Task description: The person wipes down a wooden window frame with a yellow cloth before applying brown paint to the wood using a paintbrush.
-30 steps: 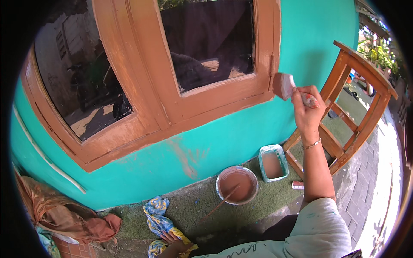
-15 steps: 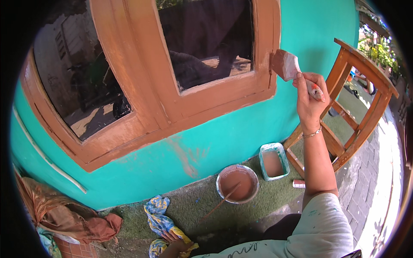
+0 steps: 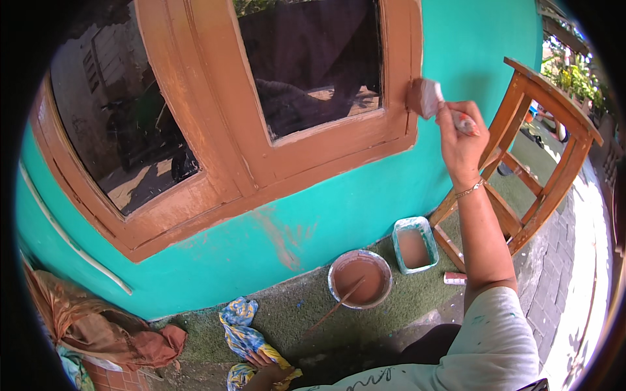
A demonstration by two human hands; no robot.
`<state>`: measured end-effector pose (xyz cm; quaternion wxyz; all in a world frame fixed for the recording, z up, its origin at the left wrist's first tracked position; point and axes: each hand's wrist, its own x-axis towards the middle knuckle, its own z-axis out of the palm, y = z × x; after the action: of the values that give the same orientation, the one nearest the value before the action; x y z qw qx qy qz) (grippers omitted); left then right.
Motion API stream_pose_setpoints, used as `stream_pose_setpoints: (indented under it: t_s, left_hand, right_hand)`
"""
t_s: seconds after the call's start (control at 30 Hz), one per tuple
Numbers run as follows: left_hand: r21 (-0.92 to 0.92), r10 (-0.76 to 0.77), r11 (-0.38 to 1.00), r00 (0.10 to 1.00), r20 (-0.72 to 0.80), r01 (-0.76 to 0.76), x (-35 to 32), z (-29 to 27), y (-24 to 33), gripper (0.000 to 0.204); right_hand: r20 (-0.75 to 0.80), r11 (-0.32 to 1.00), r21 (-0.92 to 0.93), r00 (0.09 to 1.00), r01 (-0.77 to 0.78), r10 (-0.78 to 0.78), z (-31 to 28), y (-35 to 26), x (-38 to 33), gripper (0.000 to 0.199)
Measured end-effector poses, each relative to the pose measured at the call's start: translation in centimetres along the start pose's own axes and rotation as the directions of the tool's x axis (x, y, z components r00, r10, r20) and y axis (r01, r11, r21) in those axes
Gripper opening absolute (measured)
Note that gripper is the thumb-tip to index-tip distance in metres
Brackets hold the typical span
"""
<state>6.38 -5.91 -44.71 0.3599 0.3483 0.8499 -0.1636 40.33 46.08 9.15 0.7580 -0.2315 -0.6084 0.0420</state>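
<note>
My right hand [image 3: 462,140] grips the handle of a wide paintbrush [image 3: 432,99], its bristles loaded with brown paint. The bristle tips press against the right edge of the brown window frame [image 3: 398,124], beside the turquoise wall [image 3: 482,39]. Low in the picture, my left hand [image 3: 268,370] is on a crumpled blue, yellow and white cloth [image 3: 244,329], fingers bent over it. Its thumb is out of sight. On the ground between my arms stands a round tub of brown paint [image 3: 376,262] with a thin stick [image 3: 336,306] leaning in it.
Right of the tub is a rectangular container [image 3: 399,251] of thinner brownish liquid. A small reddish cylinder [image 3: 455,278] lies near a wooden chair [image 3: 564,98], which stands close to my right arm. Brown fabric [image 3: 111,326] is heaped at the lower left. Dark glass panes [image 3: 313,65] fill the frame.
My right hand and the brush have shifted slightly up and left, bringing the bristles onto the frame's edge. My left hand and the cloth have barely moved.
</note>
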Motion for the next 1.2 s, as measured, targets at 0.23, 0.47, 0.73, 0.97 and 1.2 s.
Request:
stream_pose_setpoints:
  t_s: [0.23, 0.47, 0.73, 0.97, 1.2]
  left_hand:
    - [0.013, -0.015, 1.000, 1.000, -0.007, 0.015, -1.2, -0.6, 0.5, 0.152]
    - [0.045, -0.026, 0.999, 0.998, -0.062, 0.029, -2.2, -1.9, 1.1, 0.152]
    - [0.027, -0.133, 0.990, 0.969, -0.206, 0.142, -3.9, -3.6, 3.3, 0.151]
    - [0.010, -0.126, 0.991, 0.968, -0.219, 0.132, -3.7, -4.2, 4.4, 0.151]
    - [0.001, -0.119, 0.993, 0.971, -0.206, 0.121, -3.9, -3.9, 4.3, 0.151]
  right_hand:
    - [0.165, 0.986, -0.160, 0.983, -0.055, 0.082, -2.4, -2.9, -1.7, 0.012]
    - [0.226, 0.957, -0.256, 0.955, -0.134, 0.194, -1.1, 0.3, -3.0, 0.011]
    - [-0.008, 0.999, 0.051, 1.000, 0.019, -0.019, -0.4, -2.3, 2.9, 0.009]
    - [0.258, 0.963, -0.266, 0.959, -0.049, 0.120, -0.6, -2.6, 0.6, 0.012]
    - [0.152, 0.964, -0.263, 0.988, 0.047, -0.006, 2.4, -3.8, 5.8, 0.023]
